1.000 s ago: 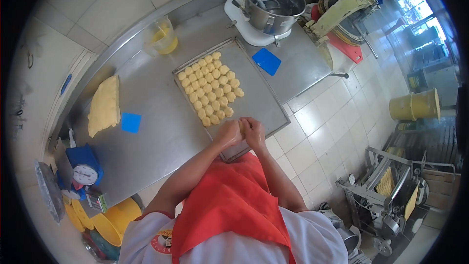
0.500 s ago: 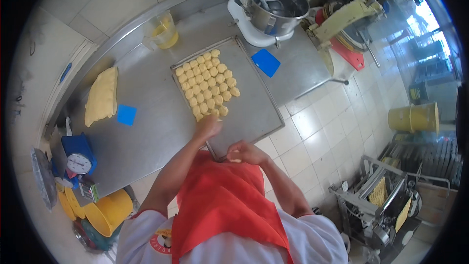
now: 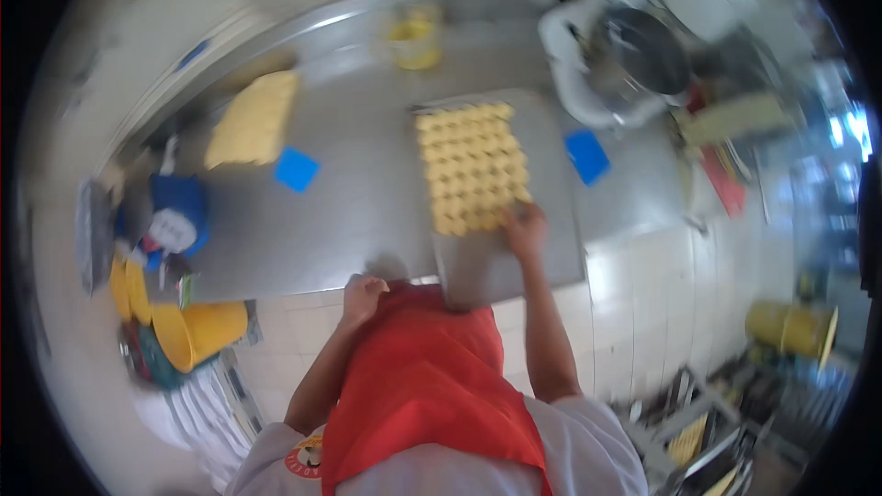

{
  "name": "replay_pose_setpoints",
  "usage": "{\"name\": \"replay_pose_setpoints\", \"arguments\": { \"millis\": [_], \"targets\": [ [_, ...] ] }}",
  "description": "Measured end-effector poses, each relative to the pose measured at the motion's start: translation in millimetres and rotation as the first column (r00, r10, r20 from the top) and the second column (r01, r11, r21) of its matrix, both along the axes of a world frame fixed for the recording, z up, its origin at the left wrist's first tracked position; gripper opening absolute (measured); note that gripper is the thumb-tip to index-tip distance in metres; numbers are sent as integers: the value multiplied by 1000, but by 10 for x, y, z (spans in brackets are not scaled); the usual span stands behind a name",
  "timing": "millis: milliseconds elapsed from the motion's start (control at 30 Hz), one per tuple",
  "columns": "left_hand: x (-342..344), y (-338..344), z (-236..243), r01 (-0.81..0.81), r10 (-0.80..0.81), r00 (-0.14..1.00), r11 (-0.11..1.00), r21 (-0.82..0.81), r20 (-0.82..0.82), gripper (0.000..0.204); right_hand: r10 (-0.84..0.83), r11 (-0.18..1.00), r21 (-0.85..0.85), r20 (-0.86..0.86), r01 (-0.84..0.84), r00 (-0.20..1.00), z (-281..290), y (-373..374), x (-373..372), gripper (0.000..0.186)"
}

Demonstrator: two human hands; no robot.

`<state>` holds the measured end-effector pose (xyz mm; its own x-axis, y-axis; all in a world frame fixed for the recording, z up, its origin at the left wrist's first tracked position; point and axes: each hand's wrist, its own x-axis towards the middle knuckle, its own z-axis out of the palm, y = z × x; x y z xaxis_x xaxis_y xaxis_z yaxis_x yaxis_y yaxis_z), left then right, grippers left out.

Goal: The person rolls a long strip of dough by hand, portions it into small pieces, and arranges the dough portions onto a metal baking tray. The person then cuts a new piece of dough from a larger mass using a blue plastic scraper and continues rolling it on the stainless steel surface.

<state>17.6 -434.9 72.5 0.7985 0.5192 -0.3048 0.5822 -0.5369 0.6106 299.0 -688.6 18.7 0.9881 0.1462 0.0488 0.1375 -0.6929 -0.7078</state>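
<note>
Rows of small pale-yellow dough balls (image 3: 470, 161) cover the far and left part of a metal baking tray (image 3: 491, 266). My right hand (image 3: 525, 228) reaches over the tray, its fingers pinched at a dough ball on the near right corner of the rows. My left hand (image 3: 364, 298) is curled at the table's front edge, beside my red apron and left of the tray. A pale bit shows at its fingertips, too blurred to name.
On the steel table (image 3: 358, 193) lie a dough slab (image 3: 253, 119) and blue scrapers (image 3: 297, 170) (image 3: 586, 156). A yellow-filled jug (image 3: 416, 44) and a mixer (image 3: 643, 50) stand at the back. A blue dial scale (image 3: 176, 220) sits far left.
My view has turned, so the table appears further right. The left hand has left the dough rows for the table's edge; the right has gone from the near edge to the dough balls.
</note>
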Motion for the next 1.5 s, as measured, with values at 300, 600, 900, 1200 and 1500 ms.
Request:
{"name": "replay_pose_setpoints", "arguments": {
  "millis": [300, 600, 900, 1200, 1500],
  "targets": [
    [-733, 2551, -348, -770, 951, 263, 310, -558, 166, 14, 282, 915, 348, -185, -205, 942, 817, 1276, -624, 25],
    [862, 4743, -564, -485, 887, 430, 384, -786, 168, 29, 735, 678, 1, -29, -735, 678, 734, 4272, -1098, 40],
    [1185, 5508, 547, -197, 185, 944, 980, 19, 273, 27, 480, 503, -654, -333, -566, 812, 392, 5673, -1036, 67],
    [2886, 6249, -383, 286, -332, 927, 927, 243, 174, 25, 215, 975, 40, -405, -217, 889, 1027, 6701, 424, 16],
    [2611, 6422, -314, 306, -323, 918, 946, 107, 231, 19, 262, 829, -485, -103, -279, 959, 474, 7800, 591, 24]
  ]
}}
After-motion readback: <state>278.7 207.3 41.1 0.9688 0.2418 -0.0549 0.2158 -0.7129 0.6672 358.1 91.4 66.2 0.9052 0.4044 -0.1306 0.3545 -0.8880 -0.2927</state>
